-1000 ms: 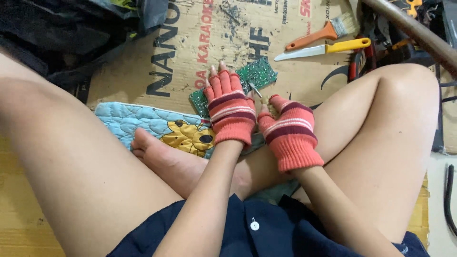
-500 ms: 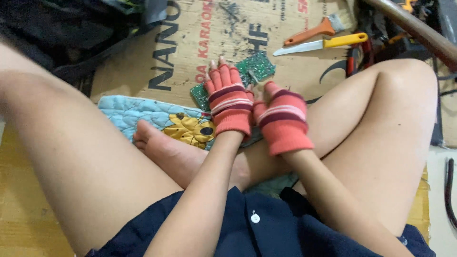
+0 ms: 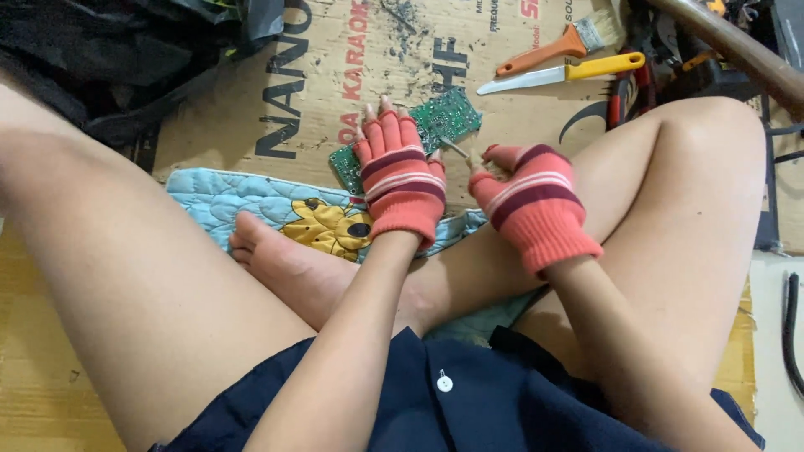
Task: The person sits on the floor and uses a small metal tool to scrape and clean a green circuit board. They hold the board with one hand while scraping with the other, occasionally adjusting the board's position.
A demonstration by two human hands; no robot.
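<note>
Pressing flat on the green circuit board (image 3: 435, 125), the left hand (image 3: 400, 180) keeps its fingers together. The board lies slantwise on the cardboard (image 3: 251, 117). The right hand (image 3: 532, 205), just right of it, pinches a thin metal tool (image 3: 455, 148) pointing at the board.

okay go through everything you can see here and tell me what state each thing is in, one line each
Left hand: in a striped fingerless glove, pressed flat on the circuit board.
Right hand: gloved, fingers closed on a thin metal tool.
Thin metal tool: tip at the board's edge.
Circuit board: lying flat on the cardboard, bare.
Knife: lying unsheathed, untouched.
Paintbrush: lying flat, untouched.
Cardboard: flattened, dusty.
Quilted mat: spread under the foot.
</note>
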